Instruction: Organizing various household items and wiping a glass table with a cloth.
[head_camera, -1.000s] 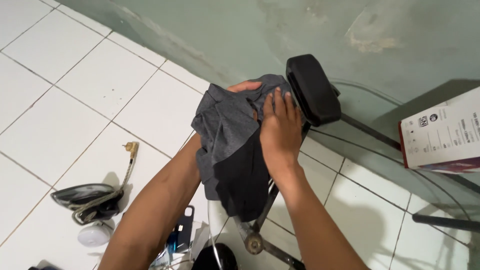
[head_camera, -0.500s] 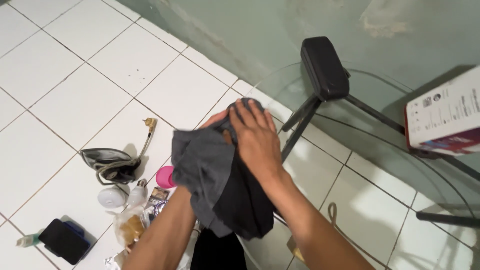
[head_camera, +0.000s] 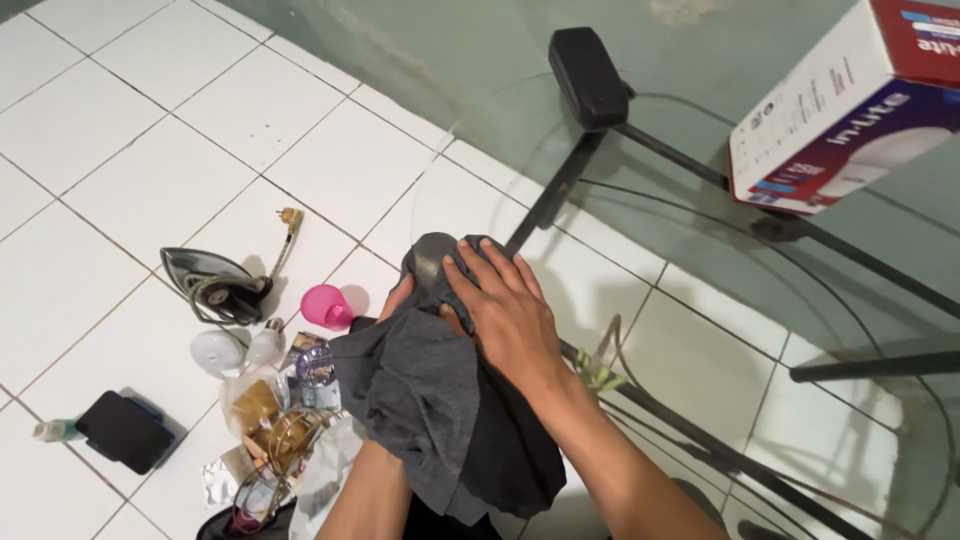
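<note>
A dark grey cloth (head_camera: 440, 400) is bunched over my left hand (head_camera: 400, 297), of which only the fingertips show at the cloth's upper edge. My right hand (head_camera: 505, 315) lies flat on top of the cloth with fingers spread, pressing it against the edge of a round glass tabletop (head_camera: 700, 230). The cloth hangs down over my left forearm. A black padded block (head_camera: 588, 63) sits on the table's dark metal frame beyond the hands.
A white and purple cardboard box (head_camera: 850, 110) rests on the glass at the upper right. On the white tiled floor at left lie a clothes iron (head_camera: 215, 283) with its cord, a pink cup (head_camera: 325, 305), a white bulb (head_camera: 218, 350), a black case (head_camera: 125, 430) and crumpled wrappers (head_camera: 270, 430).
Both hands with the cloth have come down and toward me, away from the black padded block, along the glass edge. The view has tilted, so more floor clutter shows.
</note>
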